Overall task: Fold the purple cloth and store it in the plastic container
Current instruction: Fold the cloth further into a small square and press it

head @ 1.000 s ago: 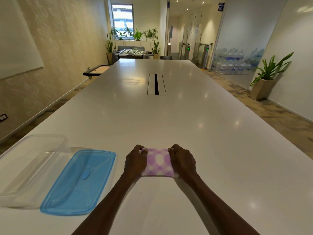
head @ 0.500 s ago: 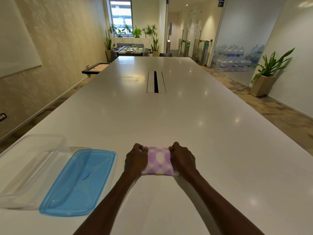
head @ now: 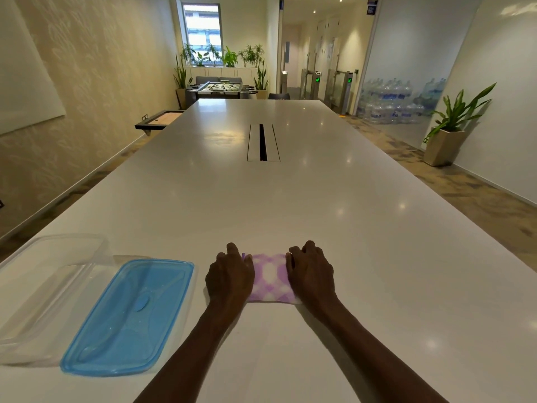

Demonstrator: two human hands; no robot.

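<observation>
The purple-and-white checked cloth (head: 270, 279) lies folded into a small rectangle on the white table (head: 290, 199), near its front edge. My left hand (head: 229, 276) covers the cloth's left end and my right hand (head: 311, 271) presses on its right end, fingers curled over the far edge. Only the middle strip of the cloth shows between the hands. The clear plastic container (head: 46, 286) sits open at the far left, and its blue lid (head: 130, 315) lies flat beside it, between the container and my left hand.
A long cable slot (head: 263, 142) runs down the table's middle farther away. Past the table's right edge stand a potted plant (head: 447, 132) and stacked water bottles (head: 392, 103). A low shelf (head: 158, 120) juts from the left wall.
Both hands have shifted slightly on the cloth, the left one now lying flatter over its left end. The cloth stays in the same spot, and the container and lid have not moved.
</observation>
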